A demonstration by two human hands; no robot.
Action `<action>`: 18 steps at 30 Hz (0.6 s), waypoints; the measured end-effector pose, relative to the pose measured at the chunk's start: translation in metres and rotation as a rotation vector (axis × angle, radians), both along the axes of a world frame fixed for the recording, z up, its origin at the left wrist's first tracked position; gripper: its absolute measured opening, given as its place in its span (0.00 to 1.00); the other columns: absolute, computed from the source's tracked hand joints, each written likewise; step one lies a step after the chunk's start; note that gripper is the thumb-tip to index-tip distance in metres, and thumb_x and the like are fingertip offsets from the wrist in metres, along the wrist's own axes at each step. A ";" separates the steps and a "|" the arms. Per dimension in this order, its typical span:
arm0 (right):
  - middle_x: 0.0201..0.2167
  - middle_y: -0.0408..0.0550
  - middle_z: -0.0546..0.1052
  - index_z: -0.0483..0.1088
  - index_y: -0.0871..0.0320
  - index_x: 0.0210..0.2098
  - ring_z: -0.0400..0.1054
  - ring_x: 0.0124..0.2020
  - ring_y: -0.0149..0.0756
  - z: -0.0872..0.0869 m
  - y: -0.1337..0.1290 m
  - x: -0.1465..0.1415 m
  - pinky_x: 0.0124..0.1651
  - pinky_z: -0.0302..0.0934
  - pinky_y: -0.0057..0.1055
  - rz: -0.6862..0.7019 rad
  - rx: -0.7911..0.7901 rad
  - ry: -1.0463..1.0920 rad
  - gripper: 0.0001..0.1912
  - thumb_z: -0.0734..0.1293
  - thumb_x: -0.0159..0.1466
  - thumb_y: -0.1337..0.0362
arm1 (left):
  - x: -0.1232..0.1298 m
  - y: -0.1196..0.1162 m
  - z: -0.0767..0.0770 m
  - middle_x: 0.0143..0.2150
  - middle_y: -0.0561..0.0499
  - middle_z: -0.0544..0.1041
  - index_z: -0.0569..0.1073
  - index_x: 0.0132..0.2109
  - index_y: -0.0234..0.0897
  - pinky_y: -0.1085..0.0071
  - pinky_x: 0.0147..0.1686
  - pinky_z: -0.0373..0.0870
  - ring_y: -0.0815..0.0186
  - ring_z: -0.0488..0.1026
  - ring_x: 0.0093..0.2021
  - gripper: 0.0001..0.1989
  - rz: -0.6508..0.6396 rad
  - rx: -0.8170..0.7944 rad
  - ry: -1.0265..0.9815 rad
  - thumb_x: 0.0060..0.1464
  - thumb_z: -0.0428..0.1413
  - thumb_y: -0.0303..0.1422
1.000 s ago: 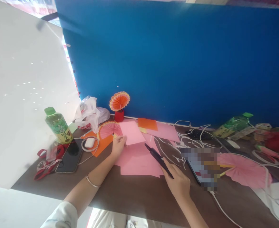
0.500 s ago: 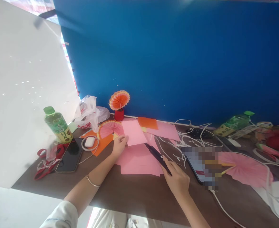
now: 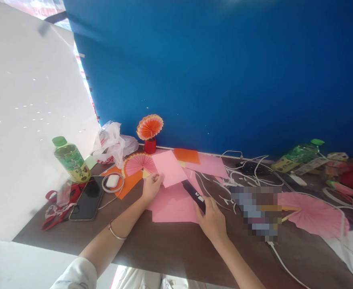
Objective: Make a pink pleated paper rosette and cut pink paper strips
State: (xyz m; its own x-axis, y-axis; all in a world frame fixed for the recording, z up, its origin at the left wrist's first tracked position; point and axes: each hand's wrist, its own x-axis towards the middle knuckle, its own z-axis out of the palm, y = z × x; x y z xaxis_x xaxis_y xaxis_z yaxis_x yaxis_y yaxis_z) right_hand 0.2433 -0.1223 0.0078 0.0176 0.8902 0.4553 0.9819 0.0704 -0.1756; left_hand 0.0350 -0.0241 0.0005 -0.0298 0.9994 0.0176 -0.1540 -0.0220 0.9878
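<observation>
The light pink sheet (image 3: 169, 167) could swing or crease if the black tool (image 3: 191, 190) pushes against its lower right corner, since the left grip (image 3: 152, 185) seems to pinch only the lower left edge. A slip might also mark the larger pink paper (image 3: 173, 208) beneath. The sheet sits at the centre of the frame, up and right of the left grip; the right grip (image 3: 212, 216), lower right of centre, clasps the tool, whose tip is at the sheet's corner, contact unclear.

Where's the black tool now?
Head view, lower half, just right of centre: the black tool is in the right hand, its far end by the lower right corner of the pale pink sheet in the left hand.
</observation>
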 end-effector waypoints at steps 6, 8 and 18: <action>0.35 0.52 0.74 0.63 0.60 0.44 0.71 0.33 0.41 -0.005 0.005 0.004 0.28 0.59 0.30 -0.054 -0.035 0.008 0.17 0.54 0.63 0.56 | 0.001 -0.004 0.006 0.14 0.59 0.60 0.65 0.23 0.36 0.75 0.23 0.67 0.72 0.66 0.18 0.16 0.007 0.012 0.020 0.46 0.55 0.45; 0.36 0.52 0.75 0.64 0.60 0.44 0.71 0.33 0.41 -0.006 0.005 0.004 0.28 0.58 0.30 -0.079 -0.036 0.005 0.17 0.55 0.63 0.56 | 0.002 -0.005 0.008 0.14 0.58 0.61 0.66 0.23 0.35 0.74 0.24 0.68 0.71 0.67 0.18 0.16 0.013 0.016 0.023 0.45 0.55 0.45; 0.42 0.51 0.74 0.64 0.60 0.48 0.70 0.38 0.39 -0.005 0.005 -0.004 0.30 0.57 0.28 -0.205 -0.088 0.023 0.18 0.56 0.63 0.57 | 0.006 -0.009 0.007 0.16 0.56 0.65 0.68 0.24 0.35 0.73 0.24 0.70 0.67 0.71 0.21 0.15 0.029 0.015 0.052 0.46 0.54 0.44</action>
